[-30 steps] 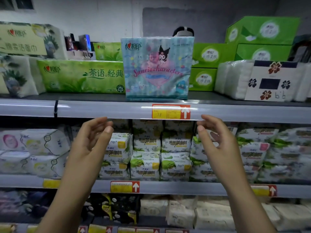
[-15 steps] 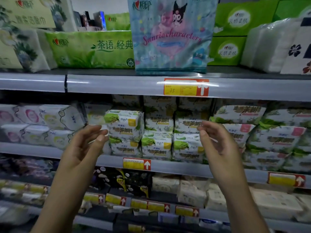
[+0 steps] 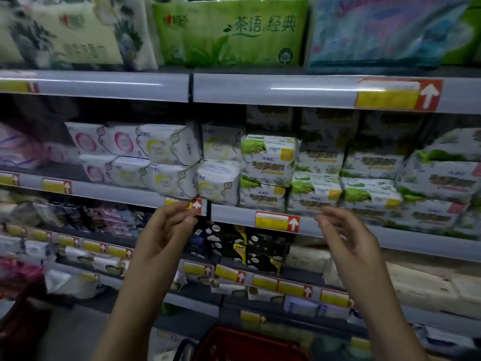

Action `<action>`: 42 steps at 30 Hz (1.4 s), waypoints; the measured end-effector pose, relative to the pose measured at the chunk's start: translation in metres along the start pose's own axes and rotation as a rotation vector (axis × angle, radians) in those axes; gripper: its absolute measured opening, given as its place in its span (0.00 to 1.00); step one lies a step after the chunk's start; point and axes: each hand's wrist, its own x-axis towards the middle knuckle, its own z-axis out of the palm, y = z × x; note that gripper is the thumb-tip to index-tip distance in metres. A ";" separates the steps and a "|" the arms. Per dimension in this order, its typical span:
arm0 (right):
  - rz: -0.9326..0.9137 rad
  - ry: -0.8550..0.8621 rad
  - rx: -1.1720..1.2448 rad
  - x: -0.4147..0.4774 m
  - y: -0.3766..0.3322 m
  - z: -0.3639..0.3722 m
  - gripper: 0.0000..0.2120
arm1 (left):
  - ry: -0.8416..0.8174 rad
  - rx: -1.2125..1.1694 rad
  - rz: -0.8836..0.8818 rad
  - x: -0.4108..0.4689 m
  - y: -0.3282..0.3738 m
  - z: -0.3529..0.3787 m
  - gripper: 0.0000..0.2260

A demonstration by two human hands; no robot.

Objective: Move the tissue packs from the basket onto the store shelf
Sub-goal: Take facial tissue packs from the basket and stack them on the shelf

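Tissue pack: a blue printed pack [image 3: 385, 29] stood on the top shelf [image 3: 260, 91], just beside a green pack [image 3: 229, 29].
Basket: its red rim [image 3: 250, 340] showed at the bottom edge, between the forearms; the contents were too blurred to tell.
Left hand: the left hand [image 3: 166, 230] was raised, fingers loosely curled, gripping nothing, perhaps brushing a price tag [image 3: 194, 204].
Right hand: the right hand [image 3: 346, 235] was raised, relaxed and empty.
Middle shelf: stacked white-and-green packs [image 3: 268, 162] sat above both hands.

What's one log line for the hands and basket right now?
left hand: empty, fingers loose | right hand: empty, fingers loose | blue tissue pack: on top shelf | red basket: below hands, contents unclear
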 end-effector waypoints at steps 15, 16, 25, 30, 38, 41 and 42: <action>0.090 0.074 0.034 -0.078 -0.046 0.224 0.11 | -0.172 -0.003 -0.090 0.034 -0.044 -0.225 0.15; 0.091 0.078 0.025 -0.081 -0.048 0.231 0.11 | -0.169 0.000 -0.085 0.035 -0.046 -0.236 0.15; 0.129 0.021 -0.060 -0.092 -0.041 0.288 0.09 | -0.106 -0.025 -0.123 0.040 -0.081 -0.292 0.12; 0.189 0.011 -0.077 -0.084 -0.005 0.323 0.14 | -0.063 0.012 -0.163 0.059 -0.127 -0.300 0.15; 0.310 -0.025 -0.137 -0.076 0.137 0.413 0.12 | 0.013 0.064 -0.271 0.097 -0.281 -0.302 0.10; 0.350 -0.029 -0.139 -0.085 0.200 0.447 0.11 | 0.036 0.094 -0.321 0.097 -0.353 -0.303 0.07; 0.364 -0.038 -0.150 -0.091 0.225 0.458 0.12 | 0.047 0.105 -0.337 0.094 -0.380 -0.302 0.06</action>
